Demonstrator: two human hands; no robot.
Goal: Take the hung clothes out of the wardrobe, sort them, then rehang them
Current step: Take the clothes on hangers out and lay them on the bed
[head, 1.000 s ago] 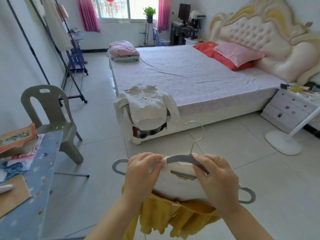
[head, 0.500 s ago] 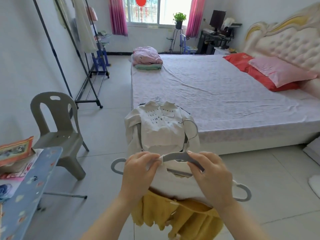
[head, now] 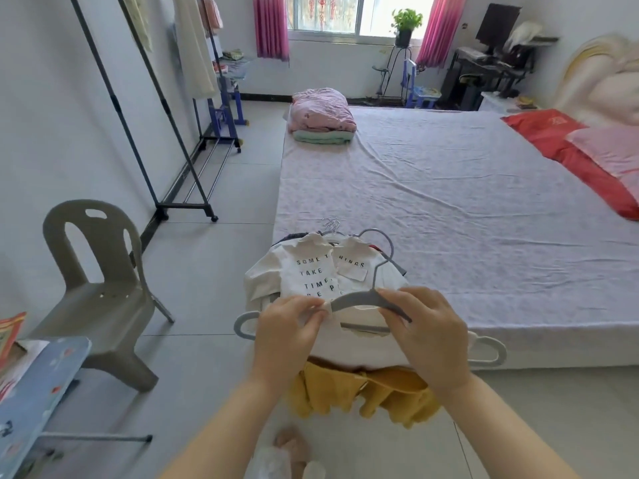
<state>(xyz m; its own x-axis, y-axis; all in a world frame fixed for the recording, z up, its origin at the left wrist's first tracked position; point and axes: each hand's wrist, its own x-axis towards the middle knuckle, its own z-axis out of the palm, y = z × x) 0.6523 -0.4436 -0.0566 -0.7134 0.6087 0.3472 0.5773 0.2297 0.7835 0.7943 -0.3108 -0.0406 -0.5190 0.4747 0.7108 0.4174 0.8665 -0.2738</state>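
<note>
We look from one head-worn camera, forward and down, across the bed (head: 449,209) from just before its near corner. Our left hand (head: 287,337) and right hand (head: 428,337) sit close under the lens, before the bed.

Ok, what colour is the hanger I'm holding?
Grey. The hanger shows clearly in the head view.
</note>
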